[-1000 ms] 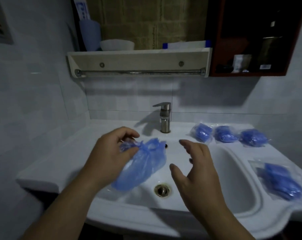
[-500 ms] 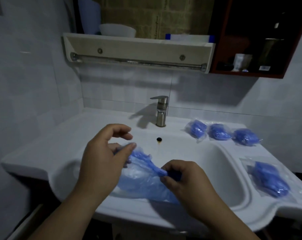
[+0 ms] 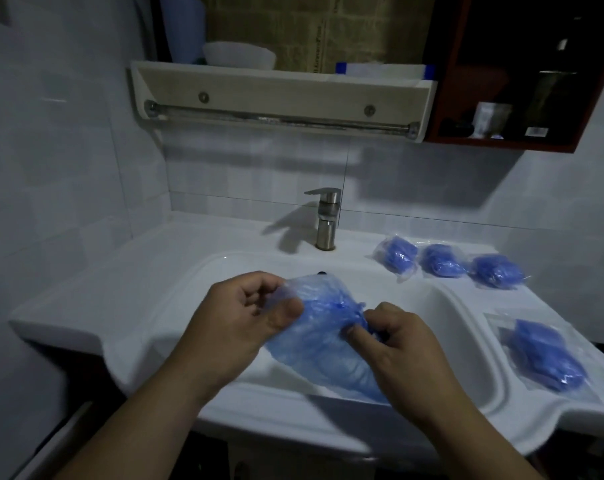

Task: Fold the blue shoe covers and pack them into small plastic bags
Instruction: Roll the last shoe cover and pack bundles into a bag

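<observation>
A thin blue shoe cover (image 3: 323, 336) is held stretched over the white sink basin (image 3: 203, 271). My left hand (image 3: 245, 320) pinches its left end between thumb and curled fingers. My right hand (image 3: 397, 344) pinches the gathered elastic edge at its right. Three small plastic bags holding folded blue covers (image 3: 442, 261) lie in a row on the counter behind the basin. A larger clear bag with blue covers (image 3: 546, 355) lies on the counter at the right.
A steel tap (image 3: 326, 220) stands behind the basin. Above it hangs a shelf with a towel rail (image 3: 279, 117), and a dark red cabinet (image 3: 522, 81) with bottles at the upper right. Tiled walls close in the left and back.
My right hand came in and took hold of the cover's gathered edge. Both hands have since raised the cover slightly and spread it between them.
</observation>
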